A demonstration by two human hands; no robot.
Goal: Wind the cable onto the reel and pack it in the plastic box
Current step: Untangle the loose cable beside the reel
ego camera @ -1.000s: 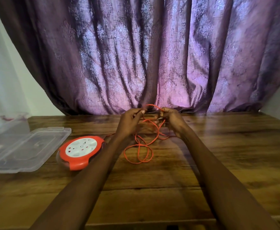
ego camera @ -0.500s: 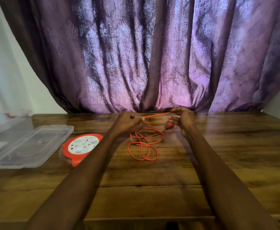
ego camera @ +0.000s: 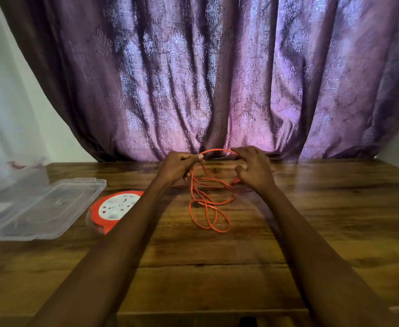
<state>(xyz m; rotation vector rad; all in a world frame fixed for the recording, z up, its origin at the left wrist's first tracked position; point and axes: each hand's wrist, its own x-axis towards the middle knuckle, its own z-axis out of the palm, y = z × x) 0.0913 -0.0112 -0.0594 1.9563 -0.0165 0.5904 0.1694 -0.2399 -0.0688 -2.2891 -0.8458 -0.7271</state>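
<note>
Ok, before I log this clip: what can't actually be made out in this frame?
All from the head view:
- Whether any cable is wound on the reel: its side is blurred, and the left forearm covers its right edge.
- The cable's plug end: hidden behind the right hand.
- The plastic box: cut off by the left edge; its clear lid is blurred.

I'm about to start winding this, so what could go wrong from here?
The orange cable lies in crossed loops on the table; pulling the arc between left hand and right hand may tighten a knot. The reel sits loose, so tugging might drag it toward the plastic box.
</note>
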